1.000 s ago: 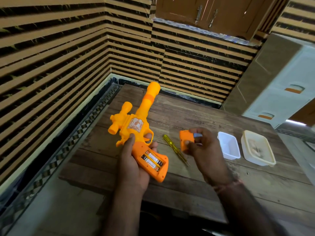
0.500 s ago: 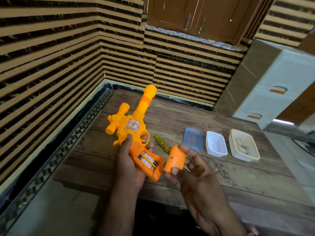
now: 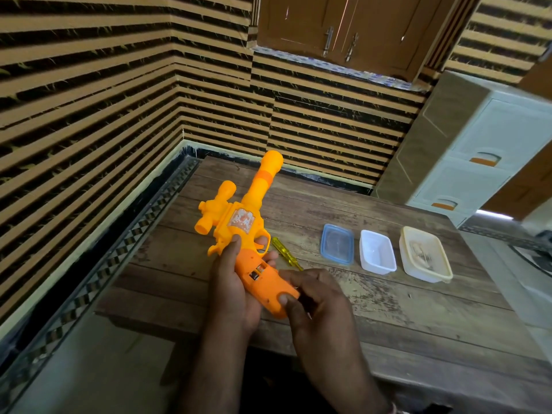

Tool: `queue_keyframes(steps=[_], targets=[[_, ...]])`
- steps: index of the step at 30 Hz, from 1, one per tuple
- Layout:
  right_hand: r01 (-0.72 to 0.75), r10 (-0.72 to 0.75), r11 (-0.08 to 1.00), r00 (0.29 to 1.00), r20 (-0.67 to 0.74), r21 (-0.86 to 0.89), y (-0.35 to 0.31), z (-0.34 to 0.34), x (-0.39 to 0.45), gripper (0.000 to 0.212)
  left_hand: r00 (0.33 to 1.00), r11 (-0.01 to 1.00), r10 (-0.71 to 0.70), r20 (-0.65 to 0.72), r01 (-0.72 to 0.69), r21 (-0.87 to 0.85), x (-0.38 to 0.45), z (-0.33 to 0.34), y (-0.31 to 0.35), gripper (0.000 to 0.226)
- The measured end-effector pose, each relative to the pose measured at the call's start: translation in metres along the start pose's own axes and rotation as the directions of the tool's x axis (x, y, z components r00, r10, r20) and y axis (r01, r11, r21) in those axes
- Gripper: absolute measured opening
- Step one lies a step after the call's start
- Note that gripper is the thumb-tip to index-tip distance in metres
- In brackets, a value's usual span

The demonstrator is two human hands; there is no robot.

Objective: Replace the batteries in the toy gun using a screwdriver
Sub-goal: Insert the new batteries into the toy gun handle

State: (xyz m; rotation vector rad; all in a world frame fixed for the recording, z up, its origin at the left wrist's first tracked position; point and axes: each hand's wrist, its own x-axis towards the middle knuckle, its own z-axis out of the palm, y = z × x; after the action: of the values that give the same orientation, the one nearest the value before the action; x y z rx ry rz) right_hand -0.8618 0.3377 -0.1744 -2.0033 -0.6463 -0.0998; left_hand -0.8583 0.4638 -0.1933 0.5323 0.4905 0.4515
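Wooden table (image 3: 388, 294) | right hand (image 3: 313, 297) now presses cover (image 3: 277, 289) onto toy gun (image 3: 239, 222) | left hand (image 3: 230, 282) grips handle

A home room: striped wallpaper (image 3: 104, 94), a wooden wall cabinet (image 3: 343, 28), a plastic drawer unit (image 3: 466, 150) beside a wooden table (image 3: 403, 294).

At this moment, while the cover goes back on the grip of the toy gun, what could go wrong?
1. The battery cover is only partly seated: the batteries still show at its upper edge. Pressed askew by the right hand, it may jam or pop off.
2. The left hand holds the toy gun above the table; hard pushing might make it slip.
3. The screwdriver lies beside the hands, partly hidden; it may get knocked and roll.
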Motion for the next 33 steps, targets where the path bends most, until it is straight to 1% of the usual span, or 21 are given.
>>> queue_keyframes(steps=[4, 7, 10, 12, 14, 17, 19, 22, 25, 28, 30, 33], targets=[[0.110, -0.107, 0.984, 0.994, 0.028, -0.142, -0.004, 0.006, 0.003, 0.036, 1.000, 1.000, -0.018, 0.007, 0.018, 0.011, 0.001, -0.002, -0.002, 0.054], [0.156, -0.150, 0.957, 0.988, 0.044, -0.246, -0.006, 0.013, 0.003, 0.032, 0.995, 0.995, -0.095, 0.038, 0.095, 0.001, 0.002, -0.003, -0.002, 0.059], [0.179, -0.193, 0.896, 0.981, 0.007, -0.406, -0.006, 0.019, 0.001, 0.033, 0.980, 0.985, -0.172, 0.096, 0.173, -0.004, 0.001, -0.002, -0.002, 0.051], [0.163, -0.199, 0.850, 0.980, -0.019, -0.500, -0.007, 0.021, 0.000, 0.032, 0.986, 0.988, -0.152, 0.074, 0.154, -0.022, 0.003, -0.003, -0.003, 0.051], [0.177, -0.218, 0.797, 0.976, -0.001, -0.578, -0.006, 0.022, -0.001, 0.030, 0.993, 0.993, -0.118, 0.030, 0.119, -0.021, 0.006, -0.003, -0.004, 0.052], [0.201, -0.230, 0.790, 0.973, 0.025, -0.579, -0.003, 0.023, -0.004, 0.027, 0.988, 0.989, -0.150, 0.020, 0.150, 0.010, 0.006, -0.003, -0.004, 0.043], [0.203, -0.222, 0.789, 0.974, 0.039, -0.580, -0.002, 0.023, -0.005, 0.034, 0.987, 0.987, -0.158, 0.012, 0.158, 0.015, 0.007, -0.005, -0.005, 0.043], [0.201, -0.197, 0.776, 0.978, 0.072, -0.598, -0.001, 0.023, -0.006, 0.045, 0.993, 0.993, -0.119, 0.017, 0.118, 0.022, 0.007, -0.005, -0.004, 0.040], [0.215, -0.199, 0.786, 0.976, 0.093, -0.579, 0.003, 0.024, -0.005, 0.046, 0.995, 0.995, -0.096, 0.008, 0.096, 0.031, 0.004, -0.002, -0.002, 0.039], [0.204, -0.193, 0.803, 0.978, 0.080, -0.560, 0.007, 0.025, -0.004, 0.048, 0.995, 0.994, -0.103, -0.010, 0.103, 0.021, 0.002, -0.001, 0.000, 0.048], [0.181, -0.186, 0.849, 0.982, 0.040, -0.496, 0.009, 0.026, -0.005, 0.047, 0.995, 0.995, -0.096, -0.015, 0.096, 0.008, 0.001, -0.001, -0.002, 0.056], [0.194, -0.223, 0.864, 0.975, -0.008, -0.464, 0.011, 0.028, -0.005, 0.043, 0.996, 0.997, -0.076, -0.047, 0.075, -0.007, -0.001, 0.002, -0.003, 0.070]])
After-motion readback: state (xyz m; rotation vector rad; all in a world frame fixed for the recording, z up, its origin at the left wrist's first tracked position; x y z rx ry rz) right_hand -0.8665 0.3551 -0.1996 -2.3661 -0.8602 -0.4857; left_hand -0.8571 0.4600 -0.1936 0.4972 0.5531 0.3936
